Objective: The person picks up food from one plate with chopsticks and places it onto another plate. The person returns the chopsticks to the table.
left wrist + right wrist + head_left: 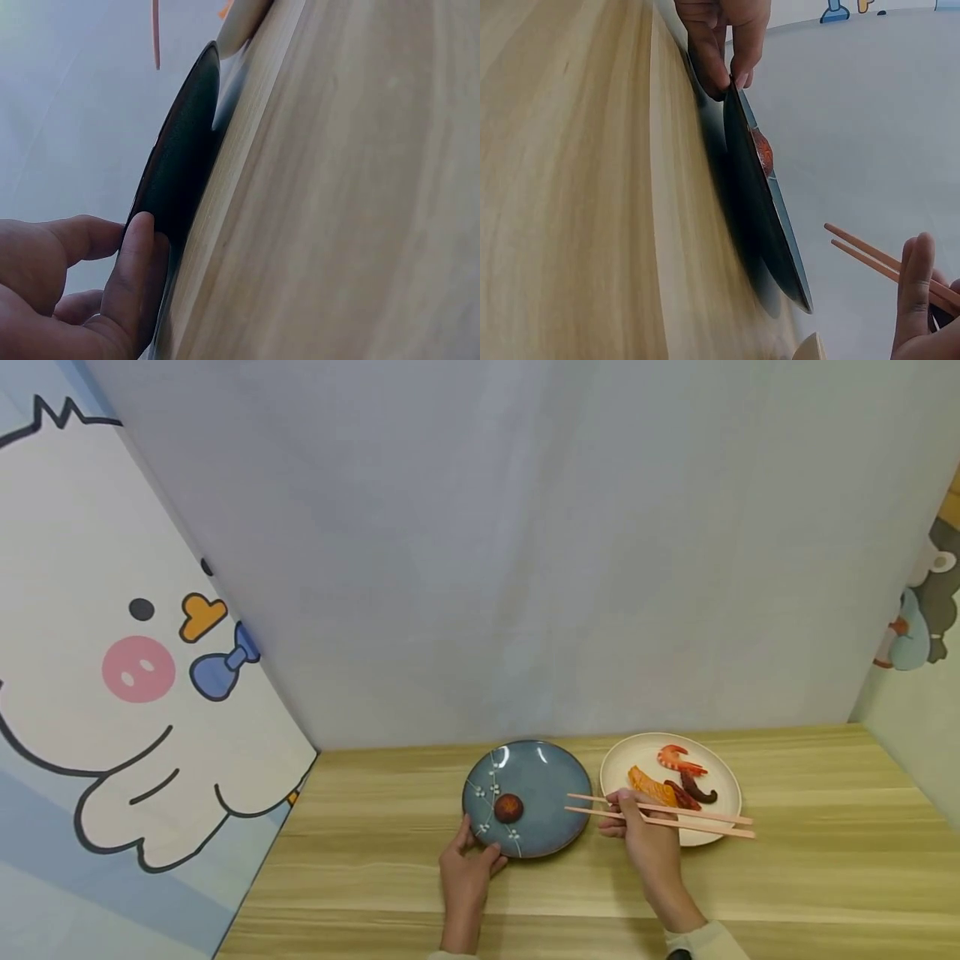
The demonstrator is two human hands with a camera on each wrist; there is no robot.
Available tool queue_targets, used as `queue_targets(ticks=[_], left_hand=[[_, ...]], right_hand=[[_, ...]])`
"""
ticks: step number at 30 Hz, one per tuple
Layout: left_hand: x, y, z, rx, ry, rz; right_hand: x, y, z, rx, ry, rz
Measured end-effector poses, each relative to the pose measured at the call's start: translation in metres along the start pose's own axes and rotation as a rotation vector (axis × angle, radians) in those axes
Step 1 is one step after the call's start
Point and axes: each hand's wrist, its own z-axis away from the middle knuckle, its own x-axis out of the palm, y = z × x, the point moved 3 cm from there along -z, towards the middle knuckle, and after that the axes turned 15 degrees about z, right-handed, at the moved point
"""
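My left hand (467, 872) grips the near left rim of a round blue plate (546, 827) with white blossom branches. In the left wrist view, fingers press the plate's dark underside (176, 165). A brown, round mushroom cap (508, 808) lies on the plate, left of its middle. My right hand (647, 839) holds a pair of pink chopsticks (712, 816), their tips at the blue plate's right edge with nothing between them. Beneath that hand is a cream plate (626, 760) bearing a shrimp (677, 758), an orange slice of food (651, 787) and a dark tentacle-like piece (699, 789).
Both plates are side by side on a wood-grain table (360, 852), close to the pale back cloth (525, 568). A cartoon-printed panel (90, 635) borders the left side, and another printed wall (918, 693) the right.
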Motion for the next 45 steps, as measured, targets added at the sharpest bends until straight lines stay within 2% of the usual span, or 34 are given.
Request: queue_targets(ticks=[9, 15, 21, 29, 45], left_hand=[[-0.006, 0.001, 0.003, -0.012, -0.021, 0.019], [-0.009, 0.004, 0.006, -0.018, -0.030, 0.015], [-0.009, 0.003, 0.004, -0.014, -0.035, 0.012], [-0.010, 0.003, 0.006, -0.005, -0.033, 0.020], [-0.010, 0.002, 0.005, -0.013, -0.023, 0.019]], right_hand=[[0.011, -0.003, 0.008, -0.015, -0.021, 0.058], [0.018, -0.007, 0.014, -0.018, -0.030, 0.043], [0.022, -0.007, 0.012, -0.046, -0.043, 0.047], [0.027, -0.005, 0.008, -0.030, -0.067, 0.049], [0.039, -0.002, 0.002, -0.050, -0.100, 0.039]])
